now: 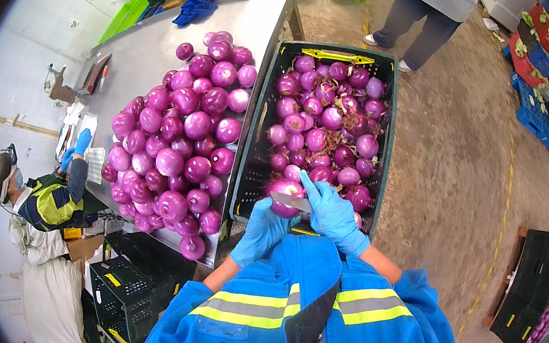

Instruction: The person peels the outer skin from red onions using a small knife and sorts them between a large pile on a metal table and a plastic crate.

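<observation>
In a blue glove, my left hand (263, 233) holds a large red onion (280, 210) from below and the left, over the near end of a dark crate. My right hand (336, 215), gloved the same way, grips a knife whose short metal blade (292, 202) lies across the onion. The knife's handle is hidden in that hand. Many red onions with dry skins and roots (315, 138) fill the dark plastic crate (388, 134) in front of me.
A steel table (252, 17) on the left bears a pile of peeled red onions (178, 159) and a blue cloth (195, 11). A co-worker (53, 196) stands at its far side; another person (421, 22) stands beyond the crate. Stacked dark crates (138, 278) stand at lower left.
</observation>
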`<state>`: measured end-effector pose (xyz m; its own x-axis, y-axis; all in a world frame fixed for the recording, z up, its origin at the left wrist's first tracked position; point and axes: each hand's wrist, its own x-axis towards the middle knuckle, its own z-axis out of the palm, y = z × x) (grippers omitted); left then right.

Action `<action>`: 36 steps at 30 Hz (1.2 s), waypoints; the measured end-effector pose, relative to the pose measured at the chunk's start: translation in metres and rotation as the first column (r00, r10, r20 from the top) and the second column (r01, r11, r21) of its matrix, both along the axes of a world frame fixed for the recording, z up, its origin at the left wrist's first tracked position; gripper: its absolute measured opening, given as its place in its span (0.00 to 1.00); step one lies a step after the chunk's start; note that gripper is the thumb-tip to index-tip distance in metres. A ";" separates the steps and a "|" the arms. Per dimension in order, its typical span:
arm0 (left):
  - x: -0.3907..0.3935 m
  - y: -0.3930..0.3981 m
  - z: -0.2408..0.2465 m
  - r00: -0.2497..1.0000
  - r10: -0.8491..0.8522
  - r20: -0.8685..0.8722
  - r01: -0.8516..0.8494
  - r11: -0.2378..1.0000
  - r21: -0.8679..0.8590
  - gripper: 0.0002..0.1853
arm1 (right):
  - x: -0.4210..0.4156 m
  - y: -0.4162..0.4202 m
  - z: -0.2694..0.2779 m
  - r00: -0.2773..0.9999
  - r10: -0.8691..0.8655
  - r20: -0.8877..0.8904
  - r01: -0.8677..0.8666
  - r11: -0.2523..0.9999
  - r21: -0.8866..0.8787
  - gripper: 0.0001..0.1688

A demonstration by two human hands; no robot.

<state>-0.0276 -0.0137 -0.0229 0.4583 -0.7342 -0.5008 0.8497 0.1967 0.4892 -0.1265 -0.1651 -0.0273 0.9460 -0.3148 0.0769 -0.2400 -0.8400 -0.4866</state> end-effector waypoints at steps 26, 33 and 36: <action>0.292 0.279 0.089 0.169 0.368 0.914 -0.912 0.409 0.004 0.43 | 0.007 0.004 -0.052 0.924 -0.144 -0.354 0.371 0.115 0.922 0.15; 0.421 0.315 0.066 0.184 0.028 0.983 -0.956 0.239 0.172 0.40 | 0.020 0.018 -0.055 0.877 -0.221 -0.426 0.468 0.199 0.861 0.16; 0.468 0.342 0.057 0.259 -0.212 0.942 -0.930 0.210 0.303 0.42 | 0.015 0.026 -0.077 0.898 -0.204 -0.389 0.430 0.235 0.871 0.16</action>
